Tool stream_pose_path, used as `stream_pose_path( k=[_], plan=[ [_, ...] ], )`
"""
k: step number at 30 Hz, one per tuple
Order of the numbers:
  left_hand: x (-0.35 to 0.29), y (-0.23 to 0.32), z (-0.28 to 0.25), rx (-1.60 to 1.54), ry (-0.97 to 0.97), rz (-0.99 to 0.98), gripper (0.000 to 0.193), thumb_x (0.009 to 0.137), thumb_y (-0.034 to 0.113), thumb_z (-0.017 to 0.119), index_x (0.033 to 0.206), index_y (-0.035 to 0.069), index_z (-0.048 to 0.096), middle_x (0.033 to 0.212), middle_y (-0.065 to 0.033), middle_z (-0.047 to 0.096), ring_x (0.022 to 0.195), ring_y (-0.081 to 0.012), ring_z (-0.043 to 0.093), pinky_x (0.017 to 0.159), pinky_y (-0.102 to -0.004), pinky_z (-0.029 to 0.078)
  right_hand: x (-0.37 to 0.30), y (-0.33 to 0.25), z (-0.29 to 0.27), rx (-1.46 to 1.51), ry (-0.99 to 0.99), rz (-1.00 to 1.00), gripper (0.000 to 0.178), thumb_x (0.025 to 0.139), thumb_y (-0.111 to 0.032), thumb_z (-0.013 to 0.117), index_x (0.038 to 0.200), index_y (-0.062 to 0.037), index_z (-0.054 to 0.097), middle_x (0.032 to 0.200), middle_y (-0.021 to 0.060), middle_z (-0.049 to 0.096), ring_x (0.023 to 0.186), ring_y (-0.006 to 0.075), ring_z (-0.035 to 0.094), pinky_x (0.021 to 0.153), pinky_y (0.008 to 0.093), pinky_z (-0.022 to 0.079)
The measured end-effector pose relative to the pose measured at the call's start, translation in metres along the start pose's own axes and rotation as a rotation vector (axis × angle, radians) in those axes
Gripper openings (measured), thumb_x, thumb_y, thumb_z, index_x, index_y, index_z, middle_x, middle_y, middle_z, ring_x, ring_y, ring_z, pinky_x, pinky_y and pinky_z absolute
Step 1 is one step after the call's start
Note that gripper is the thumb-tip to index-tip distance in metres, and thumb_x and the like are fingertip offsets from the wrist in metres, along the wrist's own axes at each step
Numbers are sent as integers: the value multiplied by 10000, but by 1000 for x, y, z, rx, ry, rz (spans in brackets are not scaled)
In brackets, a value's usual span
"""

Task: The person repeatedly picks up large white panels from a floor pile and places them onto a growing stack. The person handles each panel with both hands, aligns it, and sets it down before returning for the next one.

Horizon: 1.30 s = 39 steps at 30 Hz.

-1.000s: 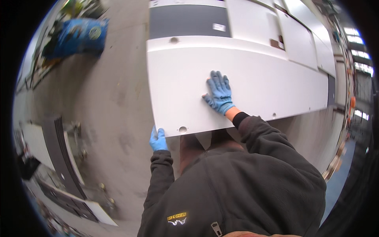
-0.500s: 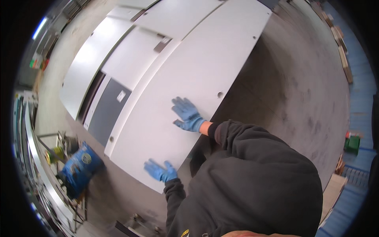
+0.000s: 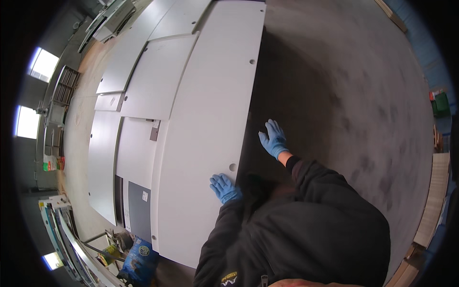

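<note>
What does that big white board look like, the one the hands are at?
The board is a long, flat white panel, smooth like coated wood, with small round holes near its right edge. It seems to lie on top of other white panels on the grey floor. The left hand, in a blue glove, rests on its edge by a hole. The right hand is off it, over the floor.

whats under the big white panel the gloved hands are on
The big white panel lies over other flat white panels and a dark grey one, whose edges show along its far side. The left hand rests on its near edge. Whatever lies directly beneath is covered.
</note>
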<state>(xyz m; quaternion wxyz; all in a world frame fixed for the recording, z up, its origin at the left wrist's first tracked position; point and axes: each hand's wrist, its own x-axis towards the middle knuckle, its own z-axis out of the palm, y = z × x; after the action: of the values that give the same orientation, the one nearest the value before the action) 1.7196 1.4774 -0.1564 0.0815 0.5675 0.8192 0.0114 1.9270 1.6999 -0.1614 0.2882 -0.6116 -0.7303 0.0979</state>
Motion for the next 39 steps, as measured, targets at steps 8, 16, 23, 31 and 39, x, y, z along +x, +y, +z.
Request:
stream_pose_path(
  k=[8,16,23,31,39],
  plan=[
    [5,7,-3,82,-76,-17,805,893,376,598,1495,-94,343,1596,-355,256,1499,-540,188,1229,-606,123,56,48,7,25,-73,199,545,939,-446,645,1287,-26,626,1411,209,586,1332,386,521,1123,476,414],
    [176,142,-48,-22,68,178,939,844,387,702,1554,-43,262,1613,-351,213,1519,-516,151,1234,-585,132,251,117,36,208,-94,292,583,956,-491,592,1323,-38,621,1436,200,572,1371,362,497,1148,453,394],
    [422,308,-49,-18,11,159,961,836,402,708,1556,-50,258,1626,-317,223,1527,-495,145,1240,-562,127,448,172,76,239,-358,410,769,985,-578,467,1517,-25,412,1598,214,378,1485,352,354,1219,460,292],
    [524,342,-19,172,10,94,1042,861,551,665,1558,-76,212,1626,-348,187,1523,-531,123,1237,-601,106,555,184,136,282,-384,496,661,946,-473,574,1363,37,510,1411,283,523,1293,424,532,1085,475,447],
    [530,332,-7,139,71,108,982,874,549,639,1511,-97,264,1582,-373,250,1475,-575,206,1213,-625,170,549,176,147,197,-16,380,531,875,-389,690,1186,24,569,1244,253,578,1159,415,579,980,502,483]
  ],
)
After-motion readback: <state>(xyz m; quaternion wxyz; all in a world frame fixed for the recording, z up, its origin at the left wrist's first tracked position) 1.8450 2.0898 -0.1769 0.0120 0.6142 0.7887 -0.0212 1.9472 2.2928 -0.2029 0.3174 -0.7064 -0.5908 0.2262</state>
